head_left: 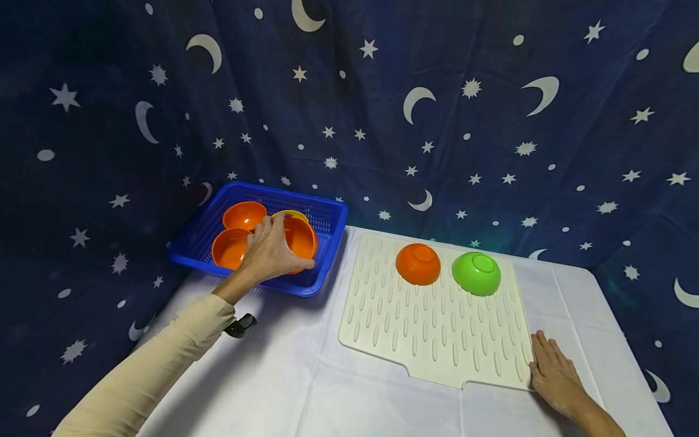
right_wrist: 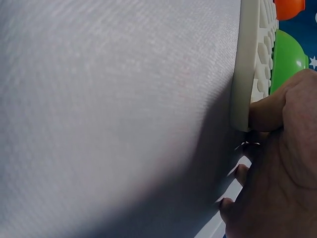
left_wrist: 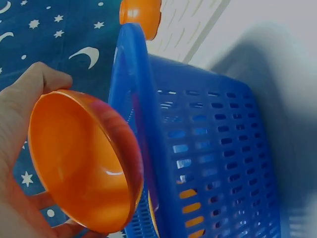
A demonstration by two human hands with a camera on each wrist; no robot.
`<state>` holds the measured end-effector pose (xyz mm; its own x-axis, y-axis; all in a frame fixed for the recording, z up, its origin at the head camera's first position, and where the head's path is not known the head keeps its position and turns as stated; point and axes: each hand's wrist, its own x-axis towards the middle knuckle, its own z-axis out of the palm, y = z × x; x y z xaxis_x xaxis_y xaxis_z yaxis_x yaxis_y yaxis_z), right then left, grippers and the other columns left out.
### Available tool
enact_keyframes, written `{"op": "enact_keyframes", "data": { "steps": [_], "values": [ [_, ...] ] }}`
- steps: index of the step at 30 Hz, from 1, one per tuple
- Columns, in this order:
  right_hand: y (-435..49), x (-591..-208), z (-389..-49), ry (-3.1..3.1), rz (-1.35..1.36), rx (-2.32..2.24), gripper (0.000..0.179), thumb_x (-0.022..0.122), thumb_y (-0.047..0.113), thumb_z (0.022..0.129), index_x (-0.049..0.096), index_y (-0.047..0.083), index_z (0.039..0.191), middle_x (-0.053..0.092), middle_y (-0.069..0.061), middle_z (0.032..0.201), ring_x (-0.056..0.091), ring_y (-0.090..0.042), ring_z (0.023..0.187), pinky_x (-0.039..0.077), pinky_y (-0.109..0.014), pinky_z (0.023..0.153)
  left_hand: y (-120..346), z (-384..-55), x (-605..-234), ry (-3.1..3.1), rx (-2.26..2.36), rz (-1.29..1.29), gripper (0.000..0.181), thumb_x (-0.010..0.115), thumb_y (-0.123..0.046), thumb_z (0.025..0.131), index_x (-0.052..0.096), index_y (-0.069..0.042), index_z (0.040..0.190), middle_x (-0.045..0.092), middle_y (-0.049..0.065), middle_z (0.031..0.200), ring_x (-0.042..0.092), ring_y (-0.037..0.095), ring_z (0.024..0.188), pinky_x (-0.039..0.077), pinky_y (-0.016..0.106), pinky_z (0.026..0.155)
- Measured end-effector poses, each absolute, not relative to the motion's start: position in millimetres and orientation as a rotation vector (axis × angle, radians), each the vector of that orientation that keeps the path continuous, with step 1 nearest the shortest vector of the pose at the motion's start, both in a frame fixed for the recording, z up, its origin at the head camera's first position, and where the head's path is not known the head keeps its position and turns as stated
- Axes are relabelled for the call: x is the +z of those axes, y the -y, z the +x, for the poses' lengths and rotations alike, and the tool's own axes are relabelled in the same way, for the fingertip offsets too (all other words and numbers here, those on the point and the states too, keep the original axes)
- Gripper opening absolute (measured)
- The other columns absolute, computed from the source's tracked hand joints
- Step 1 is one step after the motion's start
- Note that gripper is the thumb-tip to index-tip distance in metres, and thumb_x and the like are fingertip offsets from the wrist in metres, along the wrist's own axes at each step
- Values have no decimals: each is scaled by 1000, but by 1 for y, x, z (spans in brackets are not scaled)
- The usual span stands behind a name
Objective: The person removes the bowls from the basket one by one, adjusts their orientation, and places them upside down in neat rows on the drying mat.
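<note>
Left hand (head_left: 273, 252), in the head view, grips an orange bowl (head_left: 300, 237) over the blue basket (head_left: 326, 237) at nine o'clock; at four, the right hand (head_left: 558, 373), fingers straight, touches the cream mat (head_left: 426, 334) on the white-clothed surface (head_left: 273, 364), moon-and-star fabric (head_left: 371, 91) behind. Left wrist: bowl at eight. Right wrist: hand meets mat at three.

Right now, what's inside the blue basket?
Two orange bowls and a partly hidden yellow bowl. The left hand holds another orange bowl there, covering whatever lies beneath it.
</note>
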<state>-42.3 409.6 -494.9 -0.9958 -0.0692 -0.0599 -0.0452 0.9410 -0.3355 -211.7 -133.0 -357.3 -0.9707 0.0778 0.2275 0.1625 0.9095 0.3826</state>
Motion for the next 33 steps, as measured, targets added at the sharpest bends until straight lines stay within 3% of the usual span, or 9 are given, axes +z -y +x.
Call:
{"op": "enact_keyframes", "data": {
  "steps": [10,16,19,25,33],
  "values": [
    [-406,-491,-44,-2986,-66,-499,53,29,11,94,11,-16,136,5,-32,142,-3,-48,128,8,-69,88,131,-210,-365,2747,-726,-147,103,75,-66,43,39,-13,124,47,5,108,43,29,93,33,45,73],
    [-405,-487,-46,-3017,-80,-527,52,37,8,92,20,-18,133,15,-35,137,9,-53,123,11,-65,91,123,-206,-370,2658,-943,-136,104,72,-67,49,32,-7,124,40,9,111,40,26,97,36,41,78],
    [-405,-483,-46,-3036,-56,-565,51,42,9,90,25,-17,131,19,-34,135,15,-55,119,14,-66,88,117,-203,-372,2608,-1056,-149,101,73,-64,52,30,-6,123,37,10,112,41,25,98,38,39,79],
    [-406,-480,-47,-3066,-48,-567,50,45,10,88,31,-15,129,24,-32,133,21,-55,114,20,-69,82,109,-199,-374,2585,-1130,-235,104,74,-60,56,27,-11,136,38,9,124,46,24,100,44,37,82],
    [-407,-475,-50,-3061,-14,-517,52,47,16,87,34,-12,128,26,-30,133,23,-53,115,22,-68,79,100,-193,-381,2454,-1222,-240,99,76,-59,54,31,-13,130,42,3,117,50,21,100,45,36,83]
  ]
}}
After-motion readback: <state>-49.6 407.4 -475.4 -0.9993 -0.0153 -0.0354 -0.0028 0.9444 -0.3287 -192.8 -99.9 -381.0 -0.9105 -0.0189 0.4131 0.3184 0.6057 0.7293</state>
